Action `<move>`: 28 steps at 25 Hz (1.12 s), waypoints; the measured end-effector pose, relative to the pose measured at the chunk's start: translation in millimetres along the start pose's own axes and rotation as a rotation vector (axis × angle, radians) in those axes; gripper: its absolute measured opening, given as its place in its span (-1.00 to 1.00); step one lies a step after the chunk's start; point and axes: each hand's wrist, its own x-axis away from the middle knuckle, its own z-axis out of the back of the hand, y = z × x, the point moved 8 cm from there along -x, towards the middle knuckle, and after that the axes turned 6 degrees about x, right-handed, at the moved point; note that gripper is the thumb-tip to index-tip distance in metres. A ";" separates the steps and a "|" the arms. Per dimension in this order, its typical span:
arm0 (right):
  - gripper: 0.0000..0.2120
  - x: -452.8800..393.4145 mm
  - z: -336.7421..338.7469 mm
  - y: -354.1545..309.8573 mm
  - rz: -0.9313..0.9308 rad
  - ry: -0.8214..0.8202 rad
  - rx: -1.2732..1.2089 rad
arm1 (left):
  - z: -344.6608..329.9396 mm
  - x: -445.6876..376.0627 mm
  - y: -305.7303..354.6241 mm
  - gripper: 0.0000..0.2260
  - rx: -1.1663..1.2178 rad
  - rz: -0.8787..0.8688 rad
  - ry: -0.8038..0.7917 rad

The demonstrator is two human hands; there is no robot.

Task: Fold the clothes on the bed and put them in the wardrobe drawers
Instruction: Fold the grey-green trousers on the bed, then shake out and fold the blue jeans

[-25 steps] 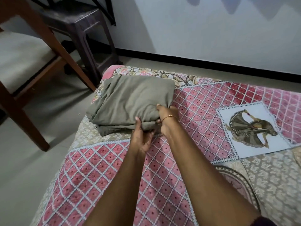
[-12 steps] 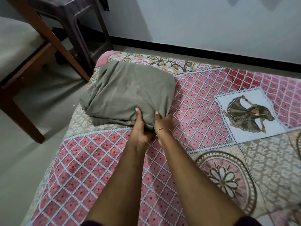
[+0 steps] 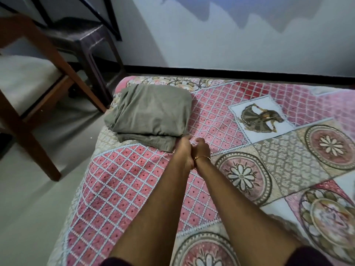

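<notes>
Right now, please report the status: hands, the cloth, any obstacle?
Left hand and right hand empty, together beside the garment. Folded grey-green garment on the bedspread corner. No obstacle on the bed; wooden chair beside it.

Olive-green folded garment [image 3: 151,114] on a bed [image 3: 123,189] whose cover is pink lattice with cream and beige floral medallions and a white panel bearing a dancer figure; gold bangle [image 3: 201,157]; brown wooden chair [image 3: 38,77]; dark plastic stool [image 3: 86,41]
</notes>
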 end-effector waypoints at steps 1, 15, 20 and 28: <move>-0.64 16.7 15.8 -3.4 0.069 0.027 0.085 | -1.3 15.4 -0.2 -0.72 -0.093 -0.106 0.021; -0.53 260.7 355.1 17.9 0.330 0.491 0.618 | -203.7 359.8 -28.3 -0.57 -1.799 -1.410 0.145; -0.52 315.7 499.7 124.8 0.170 0.601 0.575 | -318.0 409.3 -142.1 -0.55 -1.778 -1.422 -0.104; -0.55 387.7 703.3 322.1 -0.018 0.681 0.496 | -502.0 479.9 -364.6 -0.54 -1.659 -1.386 -0.422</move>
